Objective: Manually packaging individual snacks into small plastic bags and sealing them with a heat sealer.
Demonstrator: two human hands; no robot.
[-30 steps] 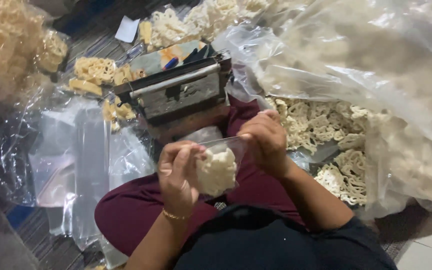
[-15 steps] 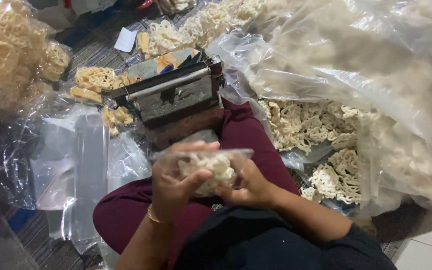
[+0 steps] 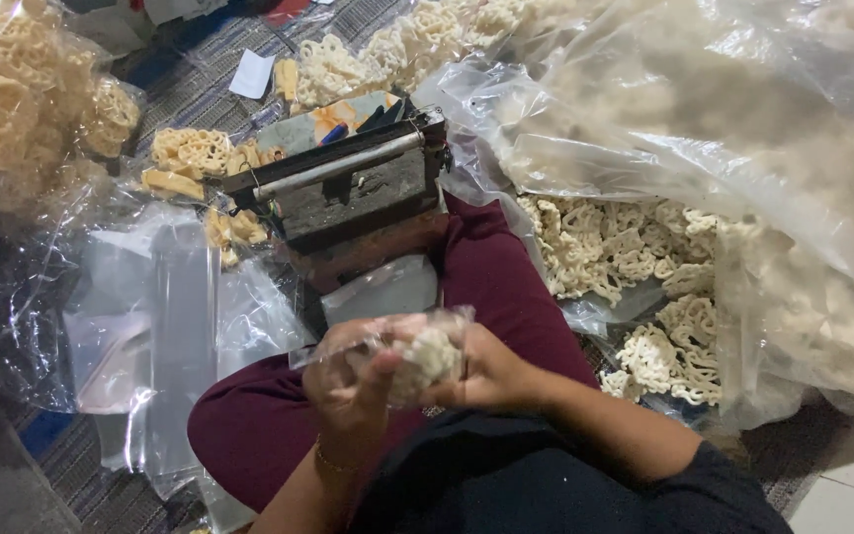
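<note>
Over the lap, left hand and right hand gripping small clear bag (pale crackers inside)

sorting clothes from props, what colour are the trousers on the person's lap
Dark maroon trousers, plain with no pattern, clearest in the head view.

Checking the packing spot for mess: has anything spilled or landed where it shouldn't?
Yes. Loose crackers lie scattered on the mat left of the metal sealer, outside any bag. Both hands, left hand and right hand, hold the small filled bag.
</note>
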